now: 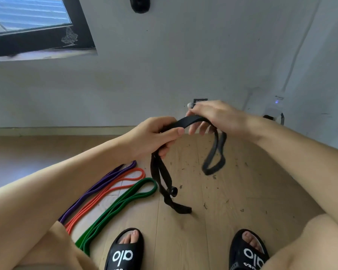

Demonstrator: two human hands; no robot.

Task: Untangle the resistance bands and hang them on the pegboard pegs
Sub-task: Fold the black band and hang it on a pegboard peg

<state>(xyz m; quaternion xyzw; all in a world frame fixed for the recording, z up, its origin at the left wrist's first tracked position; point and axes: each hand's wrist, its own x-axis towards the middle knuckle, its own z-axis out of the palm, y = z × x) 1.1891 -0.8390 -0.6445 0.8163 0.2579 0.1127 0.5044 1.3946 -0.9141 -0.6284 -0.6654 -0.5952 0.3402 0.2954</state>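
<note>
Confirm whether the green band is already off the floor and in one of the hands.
No: the green band lies flat on the floor beside the orange band, while both hands grip only the black strap.

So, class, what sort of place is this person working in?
Probably a room in a home, perhaps used for exercise: bare wooden floor, plain white wall with a window, and resistance bands laid out beside slippered feet.

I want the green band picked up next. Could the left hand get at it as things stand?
Probably not yet: the left hand grips the black webbing strap. The green rubber loop band lies uncovered on the wooden floor just below.
</note>
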